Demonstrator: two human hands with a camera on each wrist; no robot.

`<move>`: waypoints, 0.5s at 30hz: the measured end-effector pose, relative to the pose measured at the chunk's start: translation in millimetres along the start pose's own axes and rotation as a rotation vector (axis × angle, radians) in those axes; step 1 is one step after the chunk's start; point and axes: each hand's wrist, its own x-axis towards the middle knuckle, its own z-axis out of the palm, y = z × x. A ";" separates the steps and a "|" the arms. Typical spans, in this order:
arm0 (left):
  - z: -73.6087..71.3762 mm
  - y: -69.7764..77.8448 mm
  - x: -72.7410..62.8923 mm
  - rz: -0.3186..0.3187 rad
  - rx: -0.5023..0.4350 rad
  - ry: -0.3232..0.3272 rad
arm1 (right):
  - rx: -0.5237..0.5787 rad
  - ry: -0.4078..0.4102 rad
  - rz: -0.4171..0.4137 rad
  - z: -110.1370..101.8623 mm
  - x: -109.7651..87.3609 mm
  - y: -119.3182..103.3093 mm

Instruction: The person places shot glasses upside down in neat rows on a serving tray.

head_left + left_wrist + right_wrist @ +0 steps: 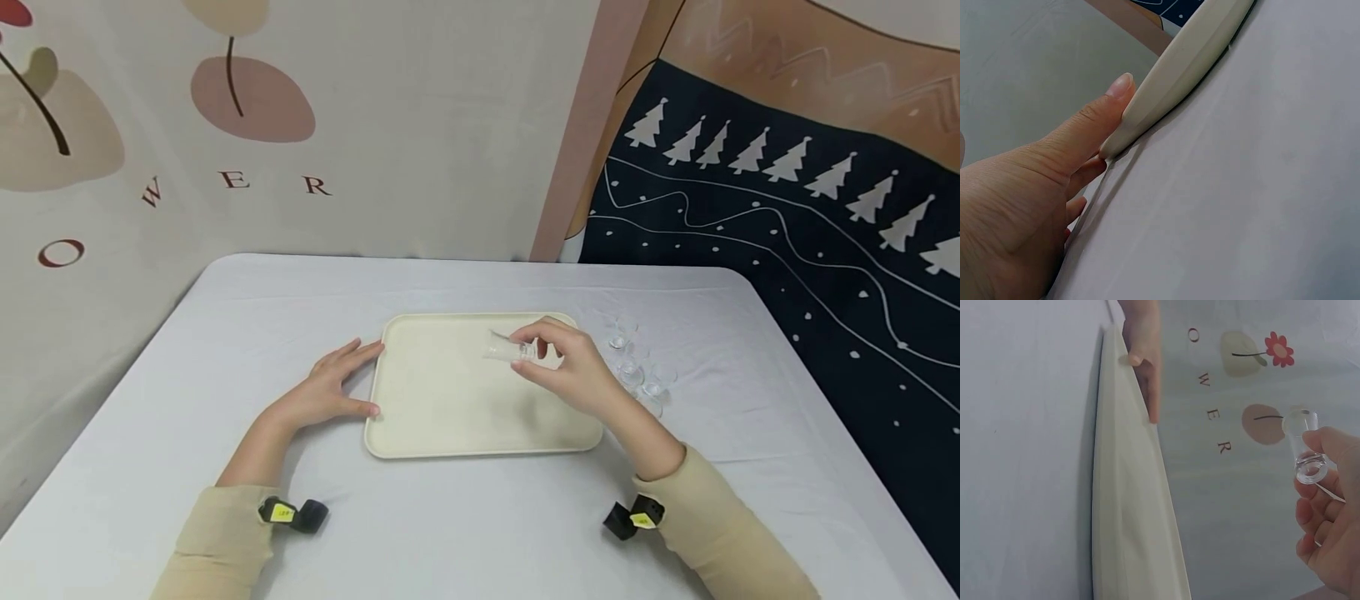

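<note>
A cream tray [442,417] lies on the white-covered table. My right hand [570,367] pinches a small clear shot glass [498,346] between thumb and fingers, above the tray's upper right half. In the head view the glass lies sideways, its mouth toward the left. The right wrist view shows its thick base [1312,470] close to the fingertips. At the tray's left rim, my left hand [322,392] has its fingers spread, with thumb and fingertips touching the edge. In the left wrist view the thumb [1094,125] presses against the rim.
Several clear glasses [630,372] stand close together just right of the tray, partly hard to make out against the cloth. A printed curtain [435,167] hangs behind the table, and a dark cloth with white trees [750,217] is at the right.
</note>
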 end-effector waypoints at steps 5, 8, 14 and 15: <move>-0.3 -0.1 0.3 0.004 0.001 0.001 | 0.026 -0.017 -0.018 8.8 8.3 -4.7; -0.6 -0.4 0.0 0.003 -0.004 0.001 | 0.031 -0.024 -0.027 14.3 12.6 -6.3; -0.8 -1.8 0.5 0.006 0.003 0.002 | 0.025 -0.014 -0.063 24.2 21.1 -7.7; -0.8 -1.8 0.7 0.007 0.004 0.002 | 0.026 -0.014 -0.067 25.9 22.4 -8.0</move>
